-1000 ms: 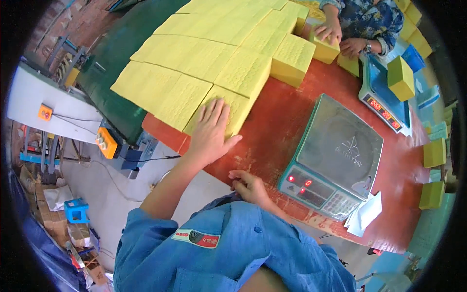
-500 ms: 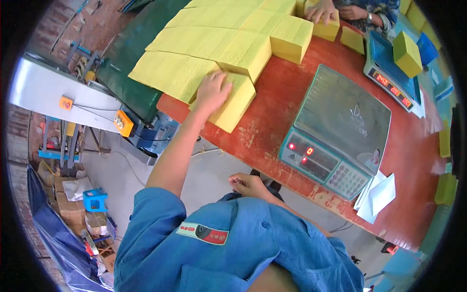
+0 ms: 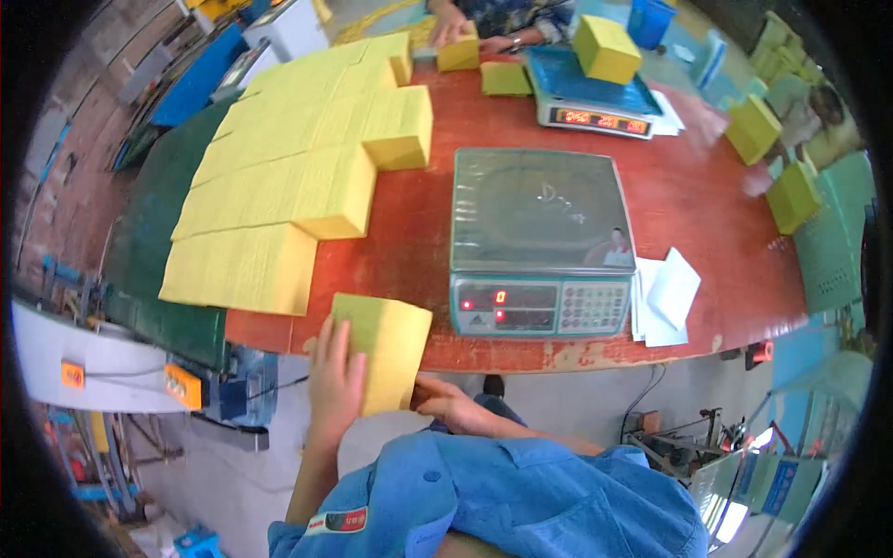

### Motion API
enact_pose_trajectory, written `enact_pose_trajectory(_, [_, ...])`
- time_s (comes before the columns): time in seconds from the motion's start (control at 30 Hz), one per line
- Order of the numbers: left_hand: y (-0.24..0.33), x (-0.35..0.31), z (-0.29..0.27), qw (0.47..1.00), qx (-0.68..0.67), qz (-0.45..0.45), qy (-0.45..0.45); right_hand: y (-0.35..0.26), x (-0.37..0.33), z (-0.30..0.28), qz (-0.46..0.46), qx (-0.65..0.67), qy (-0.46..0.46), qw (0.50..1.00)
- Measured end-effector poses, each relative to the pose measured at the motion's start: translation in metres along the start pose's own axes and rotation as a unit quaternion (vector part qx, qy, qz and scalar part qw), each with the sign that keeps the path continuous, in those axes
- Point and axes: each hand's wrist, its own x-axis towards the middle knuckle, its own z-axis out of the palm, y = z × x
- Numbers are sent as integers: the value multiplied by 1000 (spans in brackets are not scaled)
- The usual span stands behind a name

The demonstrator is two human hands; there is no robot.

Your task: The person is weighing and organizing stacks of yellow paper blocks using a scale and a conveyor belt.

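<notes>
A block of yellow paper (image 3: 395,349) is tilted off the table's front edge, close to my body. My left hand (image 3: 337,372) is closed on its left side, the fingers lying along the face. At the block's lower right edge, the curled fingers of my right hand (image 3: 445,402) meet it, and their tips are partly hidden. Beyond my left hand, rows of similar yellow blocks (image 3: 270,191) lie packed together on the table. To the right of them sits a digital scale (image 3: 539,214) with a bare plate and lit red digits.
White paper sheets (image 3: 668,293) lie beside the scale on the red table (image 3: 726,251). Across it, a co-worker's hand (image 3: 449,23) touches a yellow block near a second scale (image 3: 595,116) bearing another block. Another person (image 3: 809,126) is at the right, near more blocks. A dark green surface (image 3: 158,223) adjoins the left.
My left hand has pulled the end block away from the rows and toward me, lifting it off the table. My right hand has come to its edge. My view has turned right.
</notes>
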Motion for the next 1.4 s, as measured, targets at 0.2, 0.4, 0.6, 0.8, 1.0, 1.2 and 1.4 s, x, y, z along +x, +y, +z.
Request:
enact_pose_trajectory(0.2, [-3, 0, -12, 719, -656, -231, -14, -86, -29, 37, -218, -469, 62, 853])
enact_pose_trajectory(0.4, [94, 113, 31, 797, -586, -65, -132, -179, -47, 47, -458, -607, 364, 537])
enact_pose_trajectory(0.6, [195, 199, 78, 322, -922, -80, -199, -287, -43, -9, -431, -718, 393, 379])
enact_pose_trajectory(0.8, [206, 186, 122, 284, -930, -201, -115, -327, -35, -62, -363, -734, 298, 490])
enact_pose_trajectory(1.0, [133, 121, 47, 373, -849, -284, -245, -311, -34, -39, -342, -806, 256, 409])
enact_pose_trajectory(1.2, [101, 139, 17, 760, -630, -46, -153, -336, -19, -29, -276, -843, 247, 390])
enact_pose_trajectory(1.4, [141, 193, 25, 905, -195, 368, 90, -340, 14, -30, -245, -867, 256, 349])
